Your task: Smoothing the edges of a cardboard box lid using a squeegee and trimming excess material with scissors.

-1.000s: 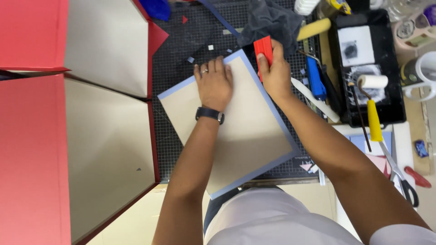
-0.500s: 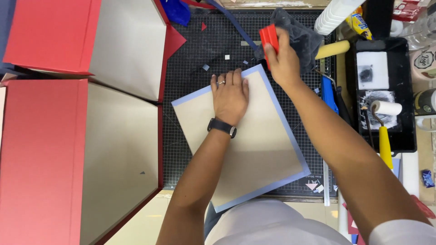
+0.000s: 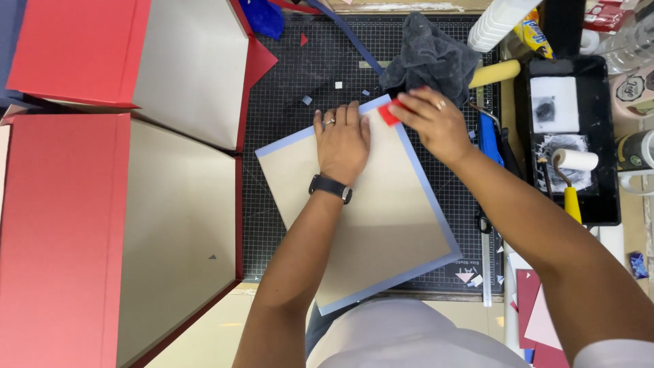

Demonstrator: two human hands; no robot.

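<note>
- Here, red-covered boards [image 3: 75,225] are lying at the bench's left, beside the black gridded cutting mat [image 3: 293,88]
- The tan board with its blue border [image 3: 368,218] is lying tilted on the mat
- The left hand [image 3: 343,142] is pressing flat on it, fingers spread
- The right hand [image 3: 430,119] is pinching a red scraper [image 3: 389,112] at the board's top edge

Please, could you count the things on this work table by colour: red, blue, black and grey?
Red: 3, two large boards and a small scraper in the right hand.
Blue: 1, the blue-edged board under the left hand.
Black: 2, cutting mat, tray.
Grey: 1, cloth.
Total: 7
</note>
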